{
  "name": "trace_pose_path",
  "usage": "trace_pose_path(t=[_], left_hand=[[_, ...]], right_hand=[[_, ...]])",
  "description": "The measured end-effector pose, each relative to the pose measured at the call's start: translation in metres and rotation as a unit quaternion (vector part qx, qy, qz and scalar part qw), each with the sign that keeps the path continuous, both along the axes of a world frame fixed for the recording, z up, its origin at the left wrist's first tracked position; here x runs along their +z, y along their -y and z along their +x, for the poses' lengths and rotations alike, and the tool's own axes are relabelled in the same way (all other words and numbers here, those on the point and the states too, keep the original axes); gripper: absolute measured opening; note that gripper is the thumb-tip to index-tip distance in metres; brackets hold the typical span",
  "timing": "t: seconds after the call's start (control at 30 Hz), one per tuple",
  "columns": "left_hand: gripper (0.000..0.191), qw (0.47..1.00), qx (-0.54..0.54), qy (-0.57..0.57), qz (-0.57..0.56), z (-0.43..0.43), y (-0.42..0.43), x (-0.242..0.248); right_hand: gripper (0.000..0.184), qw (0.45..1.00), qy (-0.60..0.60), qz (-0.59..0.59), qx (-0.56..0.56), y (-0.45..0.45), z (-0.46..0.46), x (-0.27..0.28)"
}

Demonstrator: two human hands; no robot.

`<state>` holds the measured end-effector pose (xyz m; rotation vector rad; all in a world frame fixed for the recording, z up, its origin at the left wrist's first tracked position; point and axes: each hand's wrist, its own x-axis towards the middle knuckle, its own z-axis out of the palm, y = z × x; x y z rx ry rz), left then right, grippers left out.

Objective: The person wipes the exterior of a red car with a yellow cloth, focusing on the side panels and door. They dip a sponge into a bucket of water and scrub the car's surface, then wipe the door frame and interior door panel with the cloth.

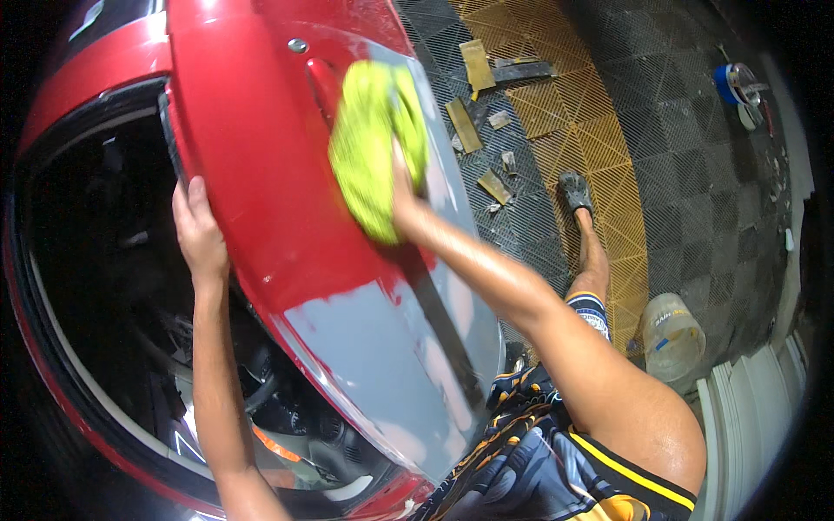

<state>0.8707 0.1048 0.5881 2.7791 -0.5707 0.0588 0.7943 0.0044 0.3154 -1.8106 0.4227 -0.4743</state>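
My right hand presses a bright yellow-green cloth flat on a red car door, beside the door handle. The cloth looks blurred and hides most of my fingers. With my left hand I grip the window sill of the same door, the fingers curled over its edge. Nearer to me, the panel carries grey primer with paler pinkish patches of filler. A dark trim strip runs along it. Above the handle sits a round door lock.
Used sandpaper pieces and scraps lie on the ribbed floor tiles. A translucent bucket stands at the right. Farther off is a roll of blue tape. Through the open window, the steering wheel shows.
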Motion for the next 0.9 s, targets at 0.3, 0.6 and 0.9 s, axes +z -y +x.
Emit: trace_pose_path(t=[0.3, 0.6, 0.9], left_hand=[[0.045, 0.994, 0.061, -0.074, -0.045, -0.02, 0.007, 0.008], [0.059, 0.975, 0.194, -0.086, -0.066, -0.028, 0.007, 0.017], [0.066, 0.975, 0.194, -0.092, 0.058, -0.038, -0.018, 0.04]], right_hand=[[0.052, 0.96, -0.12, 0.207, 0.148, 0.01, 0.003, -0.067], [0.054, 0.987, 0.088, 0.018, -0.136, 0.099, 0.183, -0.178], [0.052, 0.984, -0.098, 0.147, -0.017, 0.047, 0.086, -0.227]])
